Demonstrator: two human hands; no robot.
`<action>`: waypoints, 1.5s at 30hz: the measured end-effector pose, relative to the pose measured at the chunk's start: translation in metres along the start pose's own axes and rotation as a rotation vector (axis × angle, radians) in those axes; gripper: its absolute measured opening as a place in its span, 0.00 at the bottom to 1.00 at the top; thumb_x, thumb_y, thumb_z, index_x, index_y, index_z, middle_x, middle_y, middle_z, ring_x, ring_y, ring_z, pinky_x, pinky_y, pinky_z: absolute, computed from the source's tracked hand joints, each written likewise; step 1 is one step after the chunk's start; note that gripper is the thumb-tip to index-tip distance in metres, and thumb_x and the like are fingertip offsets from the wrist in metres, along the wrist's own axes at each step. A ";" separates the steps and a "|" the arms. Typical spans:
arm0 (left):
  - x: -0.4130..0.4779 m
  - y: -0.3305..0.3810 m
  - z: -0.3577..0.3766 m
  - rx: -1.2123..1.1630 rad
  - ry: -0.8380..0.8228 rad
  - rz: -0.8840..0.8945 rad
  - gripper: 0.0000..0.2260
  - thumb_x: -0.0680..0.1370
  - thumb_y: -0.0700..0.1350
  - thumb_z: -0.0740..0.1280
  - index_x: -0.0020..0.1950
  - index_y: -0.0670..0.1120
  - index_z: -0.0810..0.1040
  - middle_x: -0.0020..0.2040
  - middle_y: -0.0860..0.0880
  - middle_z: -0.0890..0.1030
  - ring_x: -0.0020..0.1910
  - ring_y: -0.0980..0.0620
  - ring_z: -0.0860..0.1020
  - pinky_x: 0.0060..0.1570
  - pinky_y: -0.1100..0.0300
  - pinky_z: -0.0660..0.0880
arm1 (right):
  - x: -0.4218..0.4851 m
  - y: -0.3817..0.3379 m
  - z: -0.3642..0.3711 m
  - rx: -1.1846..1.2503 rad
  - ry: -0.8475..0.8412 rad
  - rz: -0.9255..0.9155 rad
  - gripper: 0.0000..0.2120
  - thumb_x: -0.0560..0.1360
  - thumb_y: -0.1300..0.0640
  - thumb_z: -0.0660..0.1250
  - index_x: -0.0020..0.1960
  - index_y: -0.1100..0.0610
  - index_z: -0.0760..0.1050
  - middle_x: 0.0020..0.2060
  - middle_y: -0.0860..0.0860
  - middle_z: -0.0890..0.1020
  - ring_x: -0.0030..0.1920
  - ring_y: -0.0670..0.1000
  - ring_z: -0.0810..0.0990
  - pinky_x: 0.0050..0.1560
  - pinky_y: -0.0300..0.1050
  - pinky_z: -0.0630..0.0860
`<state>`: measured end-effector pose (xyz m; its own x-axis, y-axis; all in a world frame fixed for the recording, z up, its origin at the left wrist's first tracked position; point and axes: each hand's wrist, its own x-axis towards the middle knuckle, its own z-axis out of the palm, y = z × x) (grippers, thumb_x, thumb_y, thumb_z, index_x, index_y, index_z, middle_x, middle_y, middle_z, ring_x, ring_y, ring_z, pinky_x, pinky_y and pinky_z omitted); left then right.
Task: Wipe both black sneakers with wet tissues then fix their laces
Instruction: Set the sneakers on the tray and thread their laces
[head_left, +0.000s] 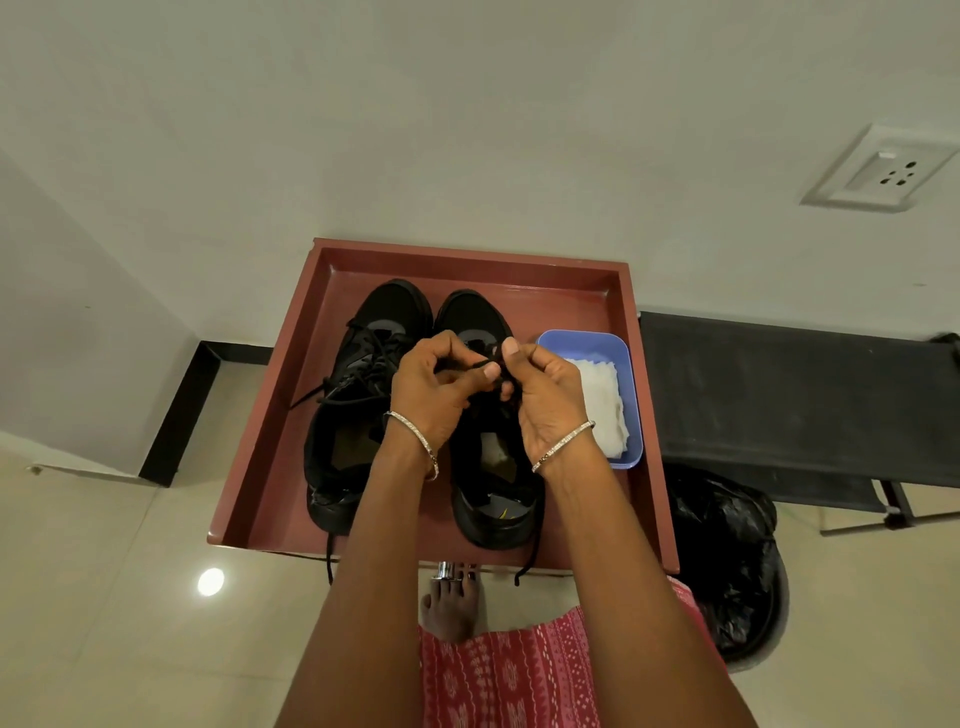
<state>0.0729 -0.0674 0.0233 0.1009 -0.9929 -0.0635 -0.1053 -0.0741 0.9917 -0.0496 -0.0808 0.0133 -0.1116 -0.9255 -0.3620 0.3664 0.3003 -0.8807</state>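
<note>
Two black sneakers stand side by side, toes away from me, on a dark red tray (644, 395). The left sneaker (358, 395) has loose laces, one end hanging over the tray's front rim. Over the tongue of the right sneaker (493, 499) my left hand (436, 389) and my right hand (540, 395) meet, each pinching a strand of its black lace (493, 364) between thumb and fingers. Another lace end of the right sneaker dangles past the front rim. A blue tub (587, 343) of white wet tissues (602, 410) sits at the tray's right side.
A black bench (789, 395) stands to the right of the tray, and a bin lined with a black bag (727, 561) sits below it. A white wall with a socket (883, 174) is behind. My bare foot (452, 608) is on the tiled floor under the tray.
</note>
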 end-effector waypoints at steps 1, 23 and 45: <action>0.001 -0.001 0.000 0.063 -0.002 0.071 0.06 0.73 0.35 0.74 0.42 0.40 0.77 0.48 0.45 0.82 0.44 0.54 0.83 0.39 0.67 0.76 | 0.001 0.000 0.002 0.001 0.015 0.004 0.08 0.80 0.59 0.68 0.42 0.59 0.79 0.36 0.54 0.78 0.33 0.47 0.72 0.32 0.36 0.73; 0.000 0.005 0.003 -0.153 0.059 -0.351 0.06 0.80 0.41 0.68 0.52 0.38 0.77 0.39 0.44 0.81 0.33 0.55 0.79 0.31 0.66 0.75 | -0.007 -0.025 -0.008 -0.237 -0.158 -0.132 0.17 0.74 0.76 0.58 0.44 0.58 0.79 0.41 0.51 0.81 0.37 0.41 0.79 0.38 0.35 0.75; 0.013 -0.018 0.011 -0.195 0.360 -0.473 0.04 0.76 0.39 0.72 0.46 0.40 0.78 0.40 0.45 0.84 0.42 0.48 0.82 0.53 0.50 0.81 | -0.032 -0.019 -0.021 -0.237 -0.195 -0.136 0.06 0.81 0.64 0.63 0.46 0.57 0.73 0.39 0.50 0.84 0.35 0.43 0.78 0.36 0.35 0.72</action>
<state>0.0648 -0.0800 0.0034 0.4228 -0.7605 -0.4929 0.2113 -0.4462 0.8696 -0.0729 -0.0520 0.0352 0.0424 -0.9807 -0.1909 0.1323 0.1949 -0.9719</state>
